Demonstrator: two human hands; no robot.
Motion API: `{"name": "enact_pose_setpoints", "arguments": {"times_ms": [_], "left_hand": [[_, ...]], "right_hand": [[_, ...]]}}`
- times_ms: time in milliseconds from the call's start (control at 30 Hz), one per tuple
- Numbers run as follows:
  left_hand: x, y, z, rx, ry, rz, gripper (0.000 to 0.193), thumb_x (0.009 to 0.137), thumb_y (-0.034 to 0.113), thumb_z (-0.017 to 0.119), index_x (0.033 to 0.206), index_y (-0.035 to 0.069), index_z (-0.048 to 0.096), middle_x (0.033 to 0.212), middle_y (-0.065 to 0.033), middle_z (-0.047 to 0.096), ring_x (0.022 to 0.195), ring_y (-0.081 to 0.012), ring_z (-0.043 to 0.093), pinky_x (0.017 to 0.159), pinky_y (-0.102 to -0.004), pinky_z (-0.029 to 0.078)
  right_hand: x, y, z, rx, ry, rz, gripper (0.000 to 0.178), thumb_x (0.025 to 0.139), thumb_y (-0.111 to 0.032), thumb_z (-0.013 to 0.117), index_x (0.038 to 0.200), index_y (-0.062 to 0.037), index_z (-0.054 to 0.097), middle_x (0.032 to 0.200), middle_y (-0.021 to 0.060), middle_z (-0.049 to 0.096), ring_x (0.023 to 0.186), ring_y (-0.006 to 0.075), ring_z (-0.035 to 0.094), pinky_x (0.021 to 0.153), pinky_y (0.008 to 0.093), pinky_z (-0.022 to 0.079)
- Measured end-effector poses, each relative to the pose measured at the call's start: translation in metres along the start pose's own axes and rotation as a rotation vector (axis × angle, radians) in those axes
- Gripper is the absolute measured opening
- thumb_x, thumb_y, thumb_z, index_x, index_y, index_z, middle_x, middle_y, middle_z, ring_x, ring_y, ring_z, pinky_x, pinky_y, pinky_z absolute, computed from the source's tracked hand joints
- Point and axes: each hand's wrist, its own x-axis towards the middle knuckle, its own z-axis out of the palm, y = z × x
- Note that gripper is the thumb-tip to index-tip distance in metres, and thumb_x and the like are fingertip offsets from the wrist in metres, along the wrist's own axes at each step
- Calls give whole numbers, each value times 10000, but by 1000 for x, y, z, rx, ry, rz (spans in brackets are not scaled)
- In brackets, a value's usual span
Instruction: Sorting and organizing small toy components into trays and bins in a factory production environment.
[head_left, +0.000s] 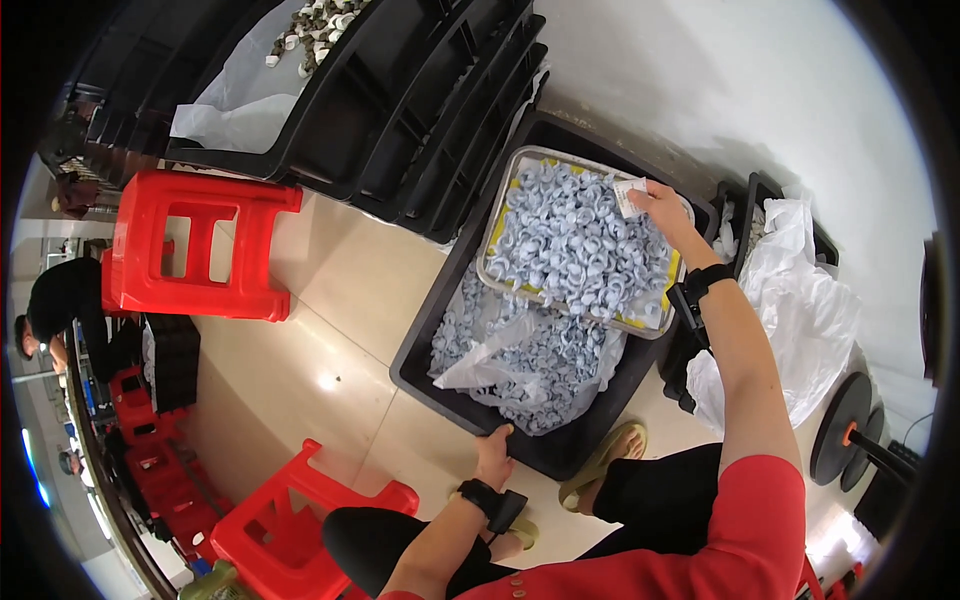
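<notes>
My right hand (662,210) is closed on a small white paper slip (629,197) over the right end of a metal-rimmed tray (488,262). Many small grey-blue curled pieces (575,235) are heaped in that tray, with yellow showing along its edges. The tray rests across the far part of a large black crate (412,372). More of the same pieces fill the near part of the crate, in a clear plastic bag (485,362). My left hand (493,458) grips the near rim of the crate, thumb on top; its other fingers are mostly hidden.
Stacked black crates (400,130) stand at the far left, the top one holding plastic and dark and white pieces. Red stools (205,245) are on the left. White plastic bags (780,310) lie right, near dumbbell plates (842,430). A person in black (70,300) bends at far left.
</notes>
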Motion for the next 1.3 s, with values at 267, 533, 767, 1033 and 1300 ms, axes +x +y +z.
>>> {"name": "enact_pose_setpoints", "arguments": {"times_ms": [267,533,767,1033,1300], "left_hand": [[4,14,2,141,-97,-86,170,721,213,616,826,104,538,745,-4,524,680,-149,480,572,-303,386],[-31,11,-26,98,-276,-43,312,735,209,608,997,115,465,885,16,479,780,-132,446,568,-272,329],[-128,83,-28,-175,-444,537,441,816,141,542,1221,96,373,1102,1,458,953,-103,444,767,-244,379],[-187,132,-69,-364,-436,654,194,798,-6,522,988,32,508,921,-8,549,805,-74,512,726,-214,410],[-265,160,-146,-528,-358,361,118,846,162,510,879,78,585,831,11,592,763,-82,540,721,-232,415]], "right_hand": [[-43,-35,41,153,19,47,223,760,-144,624,922,8,602,809,21,599,714,79,519,647,219,392],[-128,-65,127,184,-256,217,272,729,-125,653,954,-31,532,798,4,561,680,77,514,602,196,412],[-206,-96,210,231,-608,486,196,740,-134,649,880,-61,534,813,-2,567,705,69,526,602,199,426],[-261,-179,255,275,-677,647,136,765,-114,616,865,-75,532,833,-1,580,747,69,553,650,206,449],[-326,-251,289,260,-664,628,218,816,-170,577,978,-25,565,851,13,594,756,78,560,689,216,470]]}}
